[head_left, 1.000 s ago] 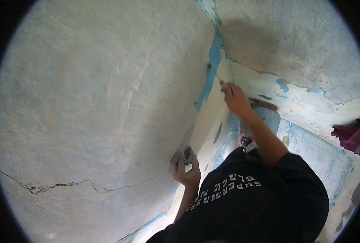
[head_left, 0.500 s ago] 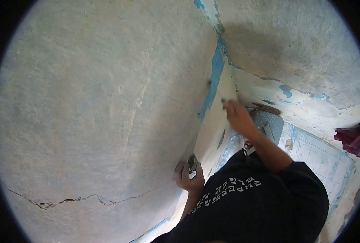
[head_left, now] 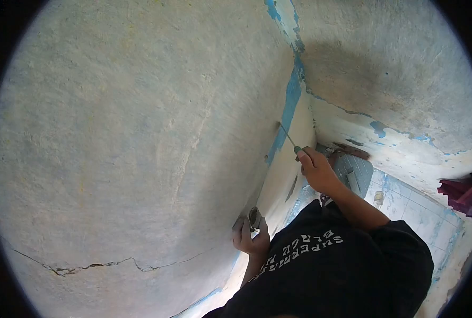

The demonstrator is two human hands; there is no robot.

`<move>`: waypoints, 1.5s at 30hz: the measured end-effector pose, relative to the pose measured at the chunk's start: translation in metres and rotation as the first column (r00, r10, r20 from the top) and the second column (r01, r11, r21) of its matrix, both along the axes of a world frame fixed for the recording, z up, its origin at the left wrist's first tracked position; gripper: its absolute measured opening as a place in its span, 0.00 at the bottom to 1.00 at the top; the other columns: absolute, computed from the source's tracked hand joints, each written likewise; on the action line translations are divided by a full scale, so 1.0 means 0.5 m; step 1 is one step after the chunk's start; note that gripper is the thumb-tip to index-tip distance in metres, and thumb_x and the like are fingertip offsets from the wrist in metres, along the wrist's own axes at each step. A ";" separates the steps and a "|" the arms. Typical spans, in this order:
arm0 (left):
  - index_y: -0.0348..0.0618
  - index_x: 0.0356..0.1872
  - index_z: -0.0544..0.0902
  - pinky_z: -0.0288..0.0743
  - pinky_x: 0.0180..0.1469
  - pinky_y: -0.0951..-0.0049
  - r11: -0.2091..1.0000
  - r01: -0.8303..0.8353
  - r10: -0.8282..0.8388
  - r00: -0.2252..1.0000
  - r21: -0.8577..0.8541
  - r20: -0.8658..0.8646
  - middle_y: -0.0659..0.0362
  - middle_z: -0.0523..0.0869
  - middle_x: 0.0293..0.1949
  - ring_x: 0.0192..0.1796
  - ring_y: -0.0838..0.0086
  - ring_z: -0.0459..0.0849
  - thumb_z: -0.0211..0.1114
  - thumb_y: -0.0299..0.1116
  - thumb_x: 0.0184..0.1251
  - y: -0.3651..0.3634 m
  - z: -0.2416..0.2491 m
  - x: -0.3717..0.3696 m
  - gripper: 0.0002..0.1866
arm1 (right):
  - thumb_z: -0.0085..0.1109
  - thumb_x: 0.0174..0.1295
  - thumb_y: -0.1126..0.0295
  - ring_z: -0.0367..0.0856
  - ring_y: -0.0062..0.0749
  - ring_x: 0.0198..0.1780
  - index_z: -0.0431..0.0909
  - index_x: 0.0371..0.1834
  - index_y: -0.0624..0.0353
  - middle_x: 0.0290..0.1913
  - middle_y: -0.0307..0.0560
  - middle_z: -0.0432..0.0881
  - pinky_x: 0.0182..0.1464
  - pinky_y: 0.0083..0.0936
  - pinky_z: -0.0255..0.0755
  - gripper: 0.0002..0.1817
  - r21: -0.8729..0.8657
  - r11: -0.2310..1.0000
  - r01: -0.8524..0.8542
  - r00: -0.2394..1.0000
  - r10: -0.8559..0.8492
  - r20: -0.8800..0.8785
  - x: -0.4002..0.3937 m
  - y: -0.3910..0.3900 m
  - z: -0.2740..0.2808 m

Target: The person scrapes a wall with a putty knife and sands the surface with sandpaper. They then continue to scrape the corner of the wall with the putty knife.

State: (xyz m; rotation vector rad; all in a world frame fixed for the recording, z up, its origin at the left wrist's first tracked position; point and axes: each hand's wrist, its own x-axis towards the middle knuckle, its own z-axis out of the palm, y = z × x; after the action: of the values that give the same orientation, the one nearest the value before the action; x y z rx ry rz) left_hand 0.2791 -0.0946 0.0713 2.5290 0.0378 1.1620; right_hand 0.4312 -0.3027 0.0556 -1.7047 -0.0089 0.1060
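My right hand [head_left: 321,172] is closed around the green handle of a thin-shafted tool [head_left: 287,133]. Its dark tip meets the wall at the left edge of a blue paint strip [head_left: 291,100], near the corner. Lower down, beside the same wall, my left hand [head_left: 252,243] has its fingers curled round a small round, hollow-looking object [head_left: 254,216]. A dark flat edge shows next to those fingers, and I cannot make out what it belongs to.
A long crack [head_left: 95,265] crosses the grey wall [head_left: 114,132] at lower left. Behind my right arm stands a grey seat-like surface [head_left: 364,165] with a flat item on it. Flecked pale tiles [head_left: 405,199] cover the floor. Purple cloth [head_left: 461,196] hangs at far right.
My right hand and the tool have moved slightly down; the blurred shaft is now sharp. The left hand keeps its hold, and the view has shifted slightly.
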 end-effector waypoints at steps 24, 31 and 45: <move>0.38 0.51 0.88 0.81 0.39 0.68 0.990 -0.019 0.013 0.999 -0.140 -0.045 0.50 0.88 0.47 0.42 0.61 0.89 0.74 0.26 0.52 -0.016 0.015 -0.008 0.22 | 0.49 0.76 0.60 0.76 0.64 0.34 0.73 0.37 0.67 0.31 0.69 0.76 0.40 0.46 0.70 0.18 -0.029 0.997 0.072 0.988 -0.067 0.136 -0.001 0.012 -0.011; 0.37 0.52 0.88 0.81 0.41 0.67 0.992 -0.052 0.039 0.992 -0.112 -0.120 0.50 0.89 0.47 0.43 0.61 0.89 0.74 0.26 0.52 -0.002 0.004 -0.013 0.22 | 0.49 0.77 0.58 0.77 0.61 0.35 0.74 0.36 0.67 0.31 0.68 0.76 0.42 0.46 0.70 0.20 -0.005 0.998 0.055 0.996 -0.055 0.067 0.003 0.010 -0.011; 0.35 0.46 0.85 0.81 0.33 0.69 1.000 -0.005 0.005 0.999 -0.011 -0.054 0.47 0.87 0.46 0.39 0.58 0.87 0.79 0.26 0.51 -0.011 0.008 -0.020 0.20 | 0.43 0.77 0.61 0.76 0.44 0.29 0.78 0.39 0.65 0.26 0.57 0.76 0.39 0.39 0.70 0.19 -0.050 0.992 0.117 0.986 -0.110 0.126 0.049 0.001 -0.039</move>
State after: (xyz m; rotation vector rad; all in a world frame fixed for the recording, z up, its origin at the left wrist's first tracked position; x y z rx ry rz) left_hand 0.2689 -0.1001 0.0752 2.5516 0.0644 1.0918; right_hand 0.4556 -0.3022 0.0359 -1.7632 -0.0004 -0.0845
